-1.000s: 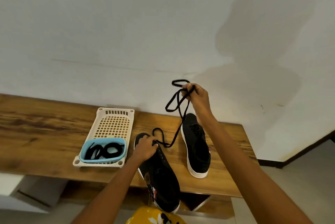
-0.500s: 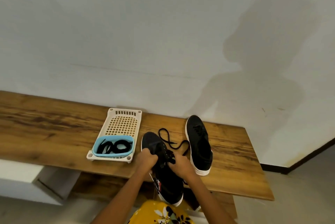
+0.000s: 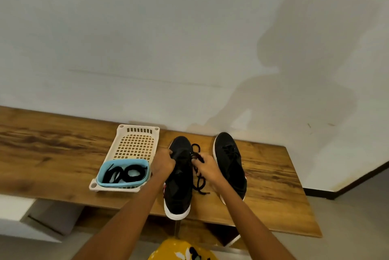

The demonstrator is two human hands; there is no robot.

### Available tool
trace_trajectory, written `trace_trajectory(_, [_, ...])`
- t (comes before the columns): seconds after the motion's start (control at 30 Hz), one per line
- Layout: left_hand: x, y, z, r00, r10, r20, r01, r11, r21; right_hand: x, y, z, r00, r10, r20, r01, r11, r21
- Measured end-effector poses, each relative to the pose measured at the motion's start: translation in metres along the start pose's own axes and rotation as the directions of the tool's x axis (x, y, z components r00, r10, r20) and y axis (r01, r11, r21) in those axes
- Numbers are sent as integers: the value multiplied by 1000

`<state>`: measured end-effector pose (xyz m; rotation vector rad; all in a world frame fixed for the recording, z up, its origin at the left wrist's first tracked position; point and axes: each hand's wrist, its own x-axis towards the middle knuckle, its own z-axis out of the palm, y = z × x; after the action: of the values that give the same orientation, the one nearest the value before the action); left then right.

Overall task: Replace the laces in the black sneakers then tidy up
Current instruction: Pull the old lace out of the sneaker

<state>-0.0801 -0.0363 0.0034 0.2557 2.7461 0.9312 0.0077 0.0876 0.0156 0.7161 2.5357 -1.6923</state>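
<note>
The left hand (image 3: 163,163) grips the near sneaker (image 3: 179,177) at its left side by the eyelet row, fingers curled over the upper. The right hand (image 3: 207,168) pinches the black lace (image 3: 197,172) just right of that sneaker's tongue — the rest of the lace trails in loose loops down the sneaker's right side onto the wooden tabletop (image 3: 273,192). The sneaker lies with its toe toward the wall and its heel overhanging the tabletop's front edge.

The 2nd sneaker (image 3: 230,160) stands just right of the first, parallel to it, with the right hand and forearm between them. Left of the near sneaker is a cream perforated tray (image 3: 134,144) holding a blue tub (image 3: 124,172) with coiled black laces (image 3: 126,172) inside.

Judging by looks, the lace is soft, limp and light — it will flop and tangle, so it is best taken close to its stiff tip for threading. The sneaker seems light with a pliable knit upper; holding it by the eyelet edge keeps it steady against the pull.
</note>
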Motion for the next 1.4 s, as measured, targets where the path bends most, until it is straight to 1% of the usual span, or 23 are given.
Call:
trace_trajectory(0.1, [-8, 16, 3, 973, 225, 41, -227, 973, 38, -13, -34, -29, 999, 7, -46, 4, 975, 224])
trace_trajectory(0.17, [-22, 37, 2, 892, 436, 119, -426, 899, -99, -26, -62, -50, 998, -22, -62, 48, 894, 445])
trace_trajectory(0.2, [-32, 51, 0, 856, 491, 161, -462, 867, -185, -32, -76, -61, 997, -45, -68, 76, 825, 560])
trace_trajectory(0.27, [-56, 79, -8, 834, 485, 264, -375, 849, -372, -48, -109, -85, 991, -105, -84, 134, 710, 692])
trace_trajectory(0.33, [-77, 103, -18, 807, 484, 339, -283, 820, -497, -71, -143, -113, 975, -178, -132, 218, 660, 719])
trace_trajectory(0.43, [-102, 119, -31, 767, 523, 372, -295, 802, -519, -112, -194, -155, 924, -259, -281, 382, 589, 712])
trace_trajectory(0.5, [-123, 120, -39, 789, 501, 357, -288, 813, -505, -145, -217, -185, 869, -266, -418, 495, 505, 707])
trace_trajectory(0.57, [-137, 115, -51, 815, 475, 332, -264, 815, -517, -177, -231, -213, 805, -258, -534, 591, 437, 678])
trace_trajectory(0.6, [-144, 113, -59, 824, 470, 316, -261, 811, -524, -194, -234, -225, 774, -254, -580, 626, 442, 642])
trace_trajectory(0.63, [-150, 112, -68, 831, 475, 289, -280, 807, -520, -210, -234, -233, 746, -253, -616, 648, 490, 584])
trace_trajectory(0.67, [-155, 111, -78, 837, 485, 254, -314, 805, -504, -225, -232, -237, 726, -254, -639, 643, 579, 501])
trace_trajectory(0.73, [-166, 117, -100, 825, 530, 197, -410, 801, -437, -246, -221, -235, 715, -286, -637, 561, 779, 280])
trace_trajectory(0.8, [-181, 131, -123, 771, 613, 175, -534, 771, -347, -265, -202, -217, 754, -375, -539, 458, 889, 22])
trace_trajectory(0.83, [-191, 139, -133, 731, 660, 172, -598, 741, -305, -273, -191, -204, 795, -410, -447, 409, 907, -104])
trace_trajectory(0.9, [-209, 154, -148, 652, 739, 171, -704, 673, -226, -282, -172, -175, 882, -398, -251, 326, 901, -285])
trace_trajectory(0.93, [-217, 159, -154, 622, 763, 175, -736, 647, -200, -284, -164, -162, 912, -370, -178, 303, 899, -315])
trace_trajectory(1.0, [-231, 167, -164, 589, 788, 179, -768, 615, -182, -282, -152, -141, 931, -343, -125, 295, 909, -295])
trace_trajectory(1.07, [-242, 172, -169, 592, 788, 171, -742, 615, -267, -282, -146, -128, 922, -345, -177, 305, 927, -218])
trace_trajectory(1.17, [-259, 173, -166, 679, 723, 124, -585, 635, -504, -287, -143, -112, 906, -346, -245, 338, 938, -77])
trace_trajectory(1.23, [-265, 169, -156, 728, 672, 138, -398, 578, -713, -291, -145, -102, 906, -355, -230, 358, 933, -32])
trace_trajectory(1.3, [-267, 162, -144, 725, 659, 198, -188, 466, -865, -293, -143, -97, 910, -351, -220, 353, 935, -32])
trace_trajectory(1.33, [-270, 159, -140, 723, 651, 229, -104, 431, -897, -293, -142, -96, 909, -352, -223, 353, 935, -37])
trace_trajectory(1.4, [-273, 153, -136, 715, 642, 276, -10, 404, -915, -294, -139, -97, 910, -340, -236, 349, 937, -4])
